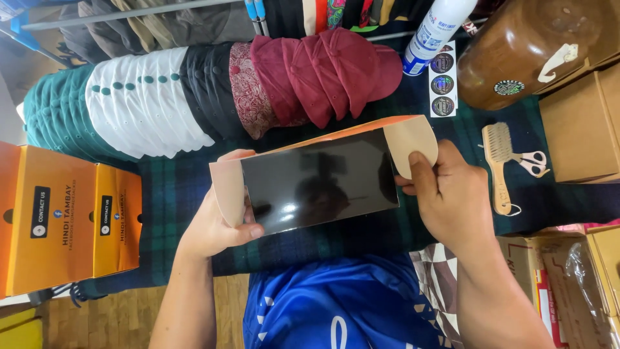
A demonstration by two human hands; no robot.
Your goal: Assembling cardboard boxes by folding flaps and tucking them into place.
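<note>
Both hands are holding the box (320,181) over the counter (174,194), just in front of the row of caps (213,90). Its long axis is running side to side between them, glossy black panel facing up. The left hand (216,223) is clamping the left flap, thumb across the near corner; the right hand (452,194) is pinching the rounded right flap. Both grips are sitting equally close. The box's underside and the fingers behind it are staying hidden.

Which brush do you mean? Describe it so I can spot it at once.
Start at the black glossy box held by both hands, then look just past the right hand. On the dark plaid cloth lies a wooden brush, pale bristles, beside small white-handled scissors.
</note>
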